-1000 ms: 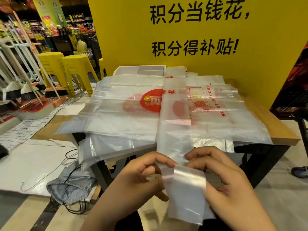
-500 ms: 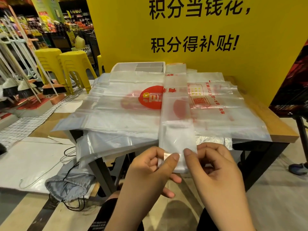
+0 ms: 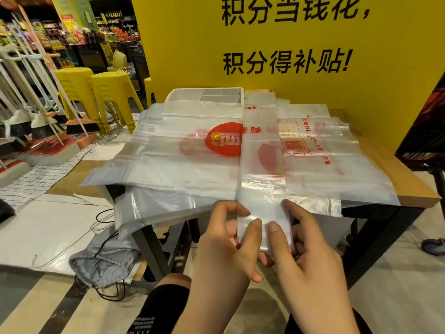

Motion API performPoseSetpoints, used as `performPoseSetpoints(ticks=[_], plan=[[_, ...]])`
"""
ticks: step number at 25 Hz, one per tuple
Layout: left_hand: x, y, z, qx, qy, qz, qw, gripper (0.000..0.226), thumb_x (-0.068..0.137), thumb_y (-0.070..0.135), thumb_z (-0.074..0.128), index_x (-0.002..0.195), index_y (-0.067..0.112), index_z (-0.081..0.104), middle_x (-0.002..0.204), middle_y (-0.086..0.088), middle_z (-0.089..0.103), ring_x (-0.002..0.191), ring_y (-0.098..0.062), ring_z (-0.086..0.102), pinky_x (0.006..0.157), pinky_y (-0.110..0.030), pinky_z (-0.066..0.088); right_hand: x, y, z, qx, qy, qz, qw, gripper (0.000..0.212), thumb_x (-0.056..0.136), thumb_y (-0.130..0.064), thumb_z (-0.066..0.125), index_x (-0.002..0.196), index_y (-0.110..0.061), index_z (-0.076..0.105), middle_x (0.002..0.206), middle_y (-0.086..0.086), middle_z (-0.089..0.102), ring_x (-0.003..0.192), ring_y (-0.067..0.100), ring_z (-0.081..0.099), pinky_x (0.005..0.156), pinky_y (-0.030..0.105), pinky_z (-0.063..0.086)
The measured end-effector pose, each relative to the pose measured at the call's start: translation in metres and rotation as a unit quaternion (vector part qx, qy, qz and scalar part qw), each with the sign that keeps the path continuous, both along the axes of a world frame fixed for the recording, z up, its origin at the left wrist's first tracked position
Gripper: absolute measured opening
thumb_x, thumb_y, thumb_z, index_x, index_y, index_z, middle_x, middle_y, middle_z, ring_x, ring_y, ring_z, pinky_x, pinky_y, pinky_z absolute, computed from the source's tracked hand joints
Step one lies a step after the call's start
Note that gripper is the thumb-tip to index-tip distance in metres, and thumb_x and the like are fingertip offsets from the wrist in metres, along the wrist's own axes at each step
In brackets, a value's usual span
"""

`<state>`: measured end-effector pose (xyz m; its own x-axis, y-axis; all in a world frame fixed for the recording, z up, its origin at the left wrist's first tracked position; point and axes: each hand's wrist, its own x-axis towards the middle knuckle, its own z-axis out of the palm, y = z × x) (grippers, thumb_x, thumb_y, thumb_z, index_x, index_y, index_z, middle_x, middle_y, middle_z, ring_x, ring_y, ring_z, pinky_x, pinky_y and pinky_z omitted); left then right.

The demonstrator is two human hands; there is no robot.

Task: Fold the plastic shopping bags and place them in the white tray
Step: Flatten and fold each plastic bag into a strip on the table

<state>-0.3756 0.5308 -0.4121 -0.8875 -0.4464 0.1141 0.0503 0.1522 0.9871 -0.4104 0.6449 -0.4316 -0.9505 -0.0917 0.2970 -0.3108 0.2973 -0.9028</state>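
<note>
- Right at the near edge of the table [image 3: 409, 186], the left hand [image 3: 226, 247] and right hand [image 3: 310, 256] both pinch the near end of a long strip [image 3: 261, 165], a clear bag folded narrow lengthwise.
- Each thumb lies on top of the strip, the tips side by side and almost touching. The fingers curl underneath, so both hands grip plastic.
- The held end hangs past the table edge, in the air. The rest of the strip lies straight across the table, running away from the person.
- Under it, flat bags [image 3: 168, 165] lie spread in a loose stack over most of the tabletop. They are printed in red with a round logo, a QR code and text, and some lower layers droop over the near and left edges.
- The strip's far end lies just beside the right end of the white tray [image 3: 204, 96]. The tray sits at the table's far side with its dividers showing, and the bags overlap its front wall.
- A yellow board [image 3: 289, 32] with black characters stands behind the table.
- Yellow stools [image 3: 106, 92] stand stacked to the left, and brooms [image 3: 79, 126] lean further left.
- On the floor by the table's near left corner lies a grey pouch [image 3: 101, 263] with a black cable [image 3: 108, 295]. A shoe [image 3: 433, 245] shows at the right edge.
</note>
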Motion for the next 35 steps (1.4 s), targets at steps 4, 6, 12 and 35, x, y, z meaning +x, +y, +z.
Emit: performPoseSetpoints(ticks=[4,6,12,35], plan=[[0.002,-0.001,-0.007,-0.019,0.006,-0.027,0.999,0.014,0.098,0.037,0.055,0.105,0.049,0.055,0.066,-0.006,0.066,0.05,-0.027,0.059,0.052,-0.043,0.053,-0.001,0.001,-0.003,-0.021,-0.022,0.007,1.0,0.051,0.085,-0.055,0.049,0.135,-0.046,0.05,0.103,-0.018,0.068,0.086,-0.003,0.063,0.069,0.012,0.047],[0.0,-0.001,-0.012,-0.042,0.023,-0.024,0.999,0.017,0.098,0.04,0.056,0.113,0.049,0.055,0.079,-0.003,0.07,0.063,-0.023,0.066,0.065,-0.049,0.056,0.002,0.001,0.0,-0.023,-0.036,0.016,0.999,0.052,0.084,-0.058,0.046,0.135,-0.05,0.047,0.101,-0.017,0.068,0.082,-0.005,0.063,0.066,0.009,0.046],[-0.005,-0.001,-0.018,0.015,0.024,-0.028,0.999,0.022,0.095,0.042,0.06,0.115,0.048,0.059,0.089,0.004,0.075,0.071,-0.011,0.067,0.065,-0.038,0.051,0.005,-0.002,0.006,-0.038,-0.056,0.048,0.997,0.05,0.085,-0.054,0.047,0.135,-0.056,0.039,0.092,-0.029,0.063,0.088,-0.016,0.059,0.068,0.002,0.042],[-0.062,-0.069,0.006,-0.562,0.141,-0.136,0.804,0.045,0.089,0.02,0.047,0.13,0.03,0.064,0.135,0.015,0.06,0.131,-0.009,0.048,0.11,-0.038,0.034,0.007,0.013,0.032,-0.221,-0.156,0.1,0.957,0.049,0.075,-0.049,0.063,0.123,-0.046,0.06,0.055,-0.007,0.055,0.053,0.007,0.052,0.049,0.019,0.043]])
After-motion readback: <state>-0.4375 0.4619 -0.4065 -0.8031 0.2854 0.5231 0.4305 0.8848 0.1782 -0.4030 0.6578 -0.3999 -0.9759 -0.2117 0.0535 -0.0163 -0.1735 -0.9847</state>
